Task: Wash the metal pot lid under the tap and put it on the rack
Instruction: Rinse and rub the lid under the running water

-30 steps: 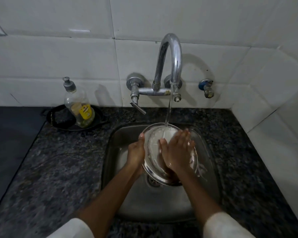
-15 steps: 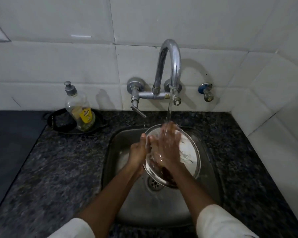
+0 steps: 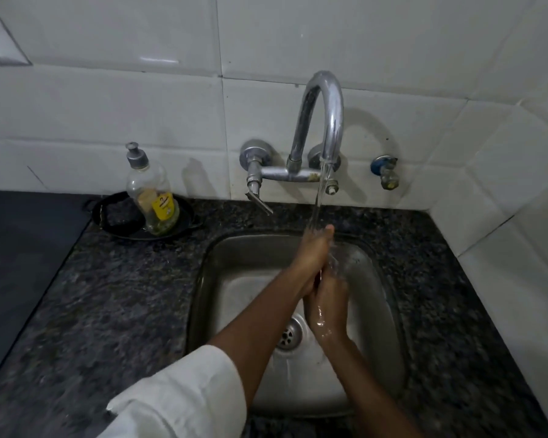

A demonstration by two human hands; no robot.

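Both hands (image 3: 321, 273) clasp the edge-on lid (image 3: 319, 277).

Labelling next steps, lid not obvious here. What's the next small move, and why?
Probably part the palms slightly under the stream, to expose whatever is held. Water from the tap lands on the fingertips of the left hand, which is pressed flat against the right hand over the sink. The lid cannot be made out between them, and no rack is in view.

Clear soap bottle (image 3: 151, 192) with grey pump, upright in black dish (image 3: 114, 216) at the granite counter's (image 3: 114, 295) back edge; small blue-capped valve (image 3: 385, 172) on tiled wall (image 3: 108, 105).
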